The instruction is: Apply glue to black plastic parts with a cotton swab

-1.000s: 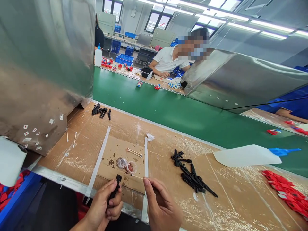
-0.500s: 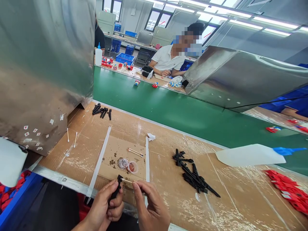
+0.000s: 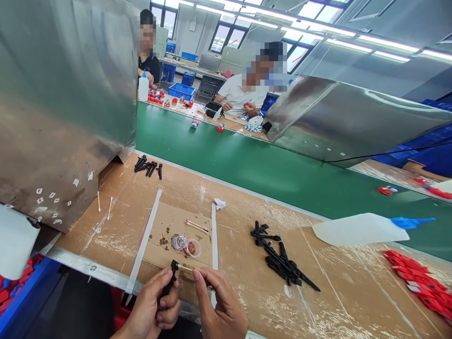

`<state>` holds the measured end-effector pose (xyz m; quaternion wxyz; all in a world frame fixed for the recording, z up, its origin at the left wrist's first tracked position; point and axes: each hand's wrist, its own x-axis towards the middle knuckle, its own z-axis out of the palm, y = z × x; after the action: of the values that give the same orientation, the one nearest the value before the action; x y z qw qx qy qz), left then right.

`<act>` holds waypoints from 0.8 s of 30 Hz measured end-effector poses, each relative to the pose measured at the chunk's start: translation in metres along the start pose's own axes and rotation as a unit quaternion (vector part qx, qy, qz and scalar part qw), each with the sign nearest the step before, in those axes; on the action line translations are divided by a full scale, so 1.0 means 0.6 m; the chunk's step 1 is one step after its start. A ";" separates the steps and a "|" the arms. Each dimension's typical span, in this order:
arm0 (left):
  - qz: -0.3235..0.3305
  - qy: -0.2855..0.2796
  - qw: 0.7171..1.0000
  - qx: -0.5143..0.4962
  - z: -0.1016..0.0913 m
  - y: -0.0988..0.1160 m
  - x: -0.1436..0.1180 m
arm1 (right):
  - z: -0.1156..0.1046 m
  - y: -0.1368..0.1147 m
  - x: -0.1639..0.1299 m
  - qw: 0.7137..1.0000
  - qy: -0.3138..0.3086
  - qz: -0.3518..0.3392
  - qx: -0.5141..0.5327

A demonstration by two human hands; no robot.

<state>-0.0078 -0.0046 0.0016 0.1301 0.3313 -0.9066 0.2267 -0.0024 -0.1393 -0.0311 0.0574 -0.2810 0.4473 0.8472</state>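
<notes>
My left hand point(image 3: 155, 299) is closed around a black plastic part point(image 3: 174, 269), which stands tilted up at the table's front edge. Between thumb and fingers, my right hand point(image 3: 222, 299) pinches a cotton swab point(image 3: 186, 268). The swab's far tip meets the upper end of the black part. Just beyond my hands is a small clear cup point(image 3: 193, 248) with reddish contents, beside a round clear lid point(image 3: 179, 243). Used-looking swabs point(image 3: 197, 226) lie behind them on a taped-down cardboard sheet point(image 3: 155, 252) with dark spots.
More black parts lie right of centre point(image 3: 277, 254) and at the back left point(image 3: 148, 165). A white bottle point(image 3: 360, 230) rests on its side near red pieces point(image 3: 418, 282). Two swabs point(image 3: 110, 208) lie left. A green belt point(image 3: 219, 155) runs behind; co-workers sit beyond it.
The view has shifted slightly. A co-worker at the far left has come into view, and the one in white has raised a hand with a red piece. My hands keep nearly the same pose.
</notes>
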 end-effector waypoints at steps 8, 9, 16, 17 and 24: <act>0.003 0.001 1.000 0.004 0.005 0.000 0.001 | -0.003 -0.005 0.006 0.997 0.005 -0.067 -0.028; 0.003 0.001 1.000 0.004 0.005 0.000 0.000 | -0.004 -0.005 0.004 0.997 0.005 -0.069 -0.028; -0.004 -0.015 1.000 0.021 0.008 0.006 -0.003 | -0.002 -0.002 -0.003 0.997 0.012 -0.077 -0.021; -0.006 -0.016 1.000 0.023 0.008 0.007 -0.004 | -0.001 -0.003 -0.002 0.997 0.010 -0.079 -0.020; -0.018 -0.015 0.999 0.023 0.007 0.010 -0.003 | 0.005 -0.006 -0.003 0.998 0.046 -0.043 -0.009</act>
<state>-0.0106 -0.0016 -0.0045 0.1132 0.3540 -0.8969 0.2397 -0.0009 -0.1343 -0.0312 0.0708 -0.3388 0.4298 0.8340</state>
